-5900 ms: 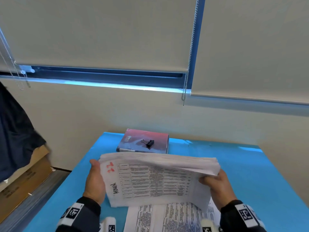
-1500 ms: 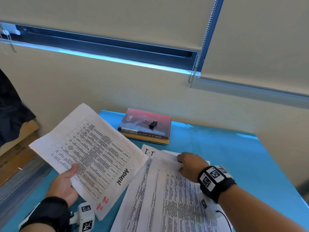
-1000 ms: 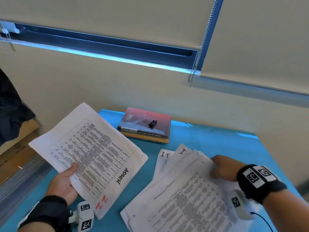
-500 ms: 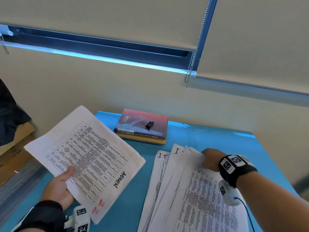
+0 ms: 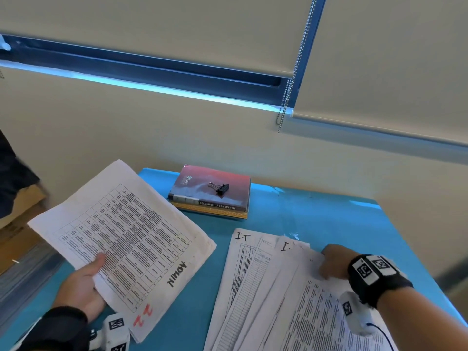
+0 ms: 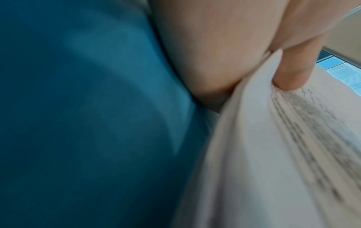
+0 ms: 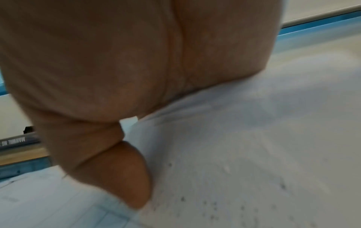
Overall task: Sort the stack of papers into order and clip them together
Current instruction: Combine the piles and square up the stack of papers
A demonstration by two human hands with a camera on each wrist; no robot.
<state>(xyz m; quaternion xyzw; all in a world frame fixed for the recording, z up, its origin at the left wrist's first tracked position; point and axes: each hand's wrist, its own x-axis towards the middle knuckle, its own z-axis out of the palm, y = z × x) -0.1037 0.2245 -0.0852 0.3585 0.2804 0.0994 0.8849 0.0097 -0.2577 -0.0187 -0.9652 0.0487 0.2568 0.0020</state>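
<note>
A stack of printed sheets marked "ADMIN" point(image 5: 121, 239) is held tilted above the table's left side. My left hand point(image 5: 83, 282) grips its near edge, thumb on top; the left wrist view shows the thumb point(image 6: 293, 74) pressed on the stack point(image 6: 273, 154). Fanned sheets marked "I.T" point(image 5: 266, 287) lie on the blue table point(image 5: 316, 219) at the right. My right hand point(image 5: 334, 262) is curled over their far edge and grips the top sheets; the right wrist view shows its thumb point(image 7: 126, 177) on the paper point(image 7: 244, 154). A black binder clip point(image 5: 219, 187) lies on a red book point(image 5: 192, 183).
The book lies at the table's far edge against the cream wall. A window blind's bead chain point(image 5: 288, 92) hangs above. Cardboard boxes point(image 5: 17, 239) stand on the floor left of the table. Bare blue surface lies between the two paper groups.
Since about a second ago my right hand has swung the fanned I.T sheets round so they run lengthwise toward me. The left hand keeps the ADMIN stack in the same place.
</note>
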